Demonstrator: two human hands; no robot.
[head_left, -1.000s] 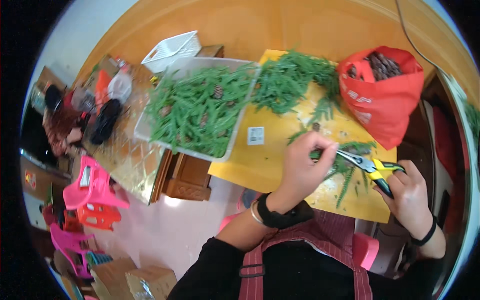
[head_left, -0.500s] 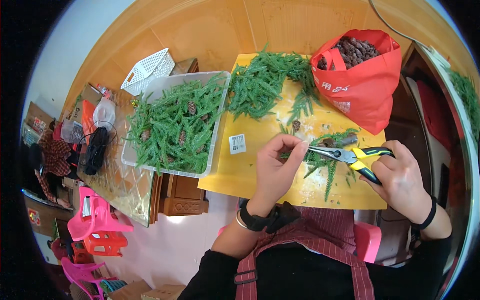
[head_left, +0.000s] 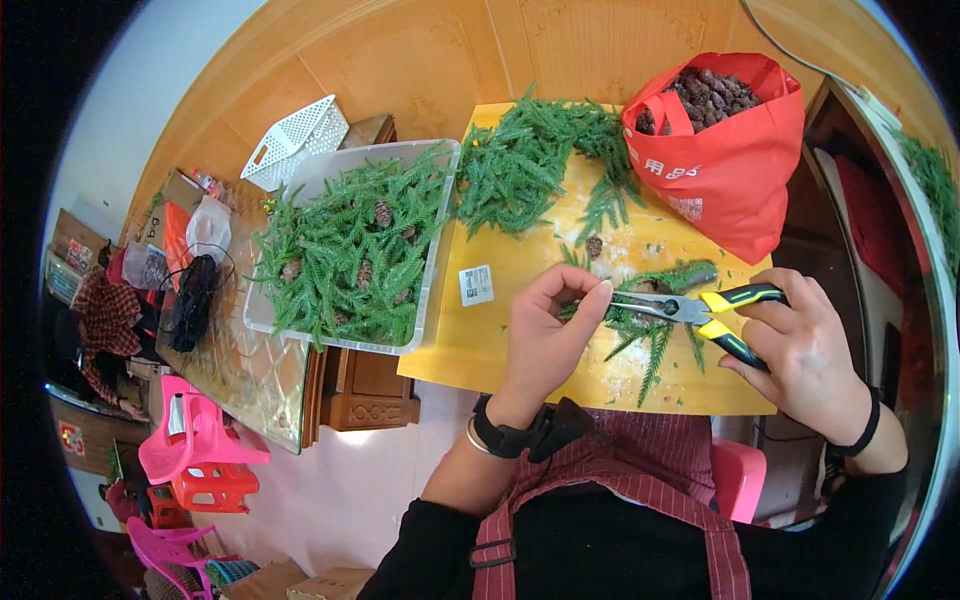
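Note:
My right hand [head_left: 808, 360] grips long-nose pliers [head_left: 690, 310] with yellow and black handles, their jaws parted and pointing left. My left hand [head_left: 548, 335] is closed in a pinch at the jaw tips; what lies between thumb and finger is too small to make out. Green needles show around those fingertips. Beneath the pliers, a green artificial pine sprig [head_left: 655, 350] lies on the yellow board [head_left: 480, 350]. A small pine cone [head_left: 594, 246] rests just beyond my left fingers.
Loose pine sprigs [head_left: 515, 165] are heaped at the board's far side. A red bag [head_left: 725, 180] of pine cones stands at the far right. Left of the board, a clear plastic bin [head_left: 437, 250] holds sprigs and cones. A white label [head_left: 477, 285] lies near it.
The pliers' handles and jaws have spread slightly wider. My left hand stays pinched at the tips, almost in the same place.

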